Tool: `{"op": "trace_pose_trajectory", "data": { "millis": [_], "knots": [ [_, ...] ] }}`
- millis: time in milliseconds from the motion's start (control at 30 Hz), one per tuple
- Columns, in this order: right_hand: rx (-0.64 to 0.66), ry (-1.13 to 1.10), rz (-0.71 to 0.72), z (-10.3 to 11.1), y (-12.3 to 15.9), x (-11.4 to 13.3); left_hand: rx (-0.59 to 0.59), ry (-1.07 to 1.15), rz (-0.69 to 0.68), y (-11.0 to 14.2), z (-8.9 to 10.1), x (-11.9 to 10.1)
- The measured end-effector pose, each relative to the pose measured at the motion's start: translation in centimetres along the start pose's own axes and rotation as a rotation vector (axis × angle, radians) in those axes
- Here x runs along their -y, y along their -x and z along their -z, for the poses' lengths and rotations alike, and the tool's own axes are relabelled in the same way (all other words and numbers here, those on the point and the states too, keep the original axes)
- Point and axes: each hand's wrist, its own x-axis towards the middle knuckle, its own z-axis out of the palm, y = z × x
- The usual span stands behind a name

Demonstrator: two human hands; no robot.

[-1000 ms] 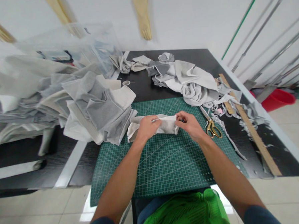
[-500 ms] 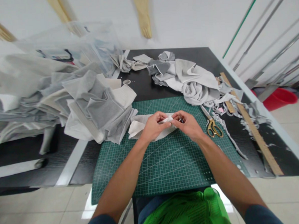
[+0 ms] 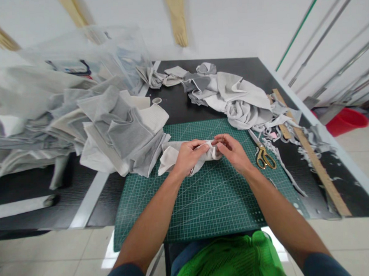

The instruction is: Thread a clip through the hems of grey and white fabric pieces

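A piece of light grey-white fabric (image 3: 169,157) lies bunched on the green cutting mat (image 3: 213,206). My left hand (image 3: 190,155) is closed on it, with the thumb pressed over the cloth near its folded right end. At that end is my right hand (image 3: 231,150), its fingers slightly apart and close against the rolled edge; whether they touch the cloth is hard to see. Gold-handled scissors (image 3: 262,156) rest on the mat to the right of my right hand.
Left of the mat rises a large pile of grey and white fabric pieces (image 3: 125,133), before a clear plastic bin (image 3: 127,54). More crumpled cloth (image 3: 244,93) lies at the back. A wooden ruler (image 3: 322,168) and cut scraps (image 3: 314,141) line the right side.
My right hand has loosened its pinch and shifted slightly right, baring the rolled end of the fabric. My left hand keeps hold in nearly the same spot.
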Motion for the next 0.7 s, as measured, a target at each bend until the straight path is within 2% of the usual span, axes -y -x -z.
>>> {"op": "trace_pose_trajectory", "data": {
  "millis": [133,300,700],
  "knots": [
    [-0.047,0.179,0.062,0.0,-0.3,-0.9,-0.01,0.067,0.018,0.1,-0.1,-0.1],
    [-0.035,0.378,0.185,-0.4,-0.1,-1.0,-0.024,0.24,0.053,0.1,-0.3,-0.1],
    [-0.101,0.446,0.405,-1.1,0.3,0.3,-0.041,0.444,0.174,0.0,-0.5,-0.5]
  ]
}}
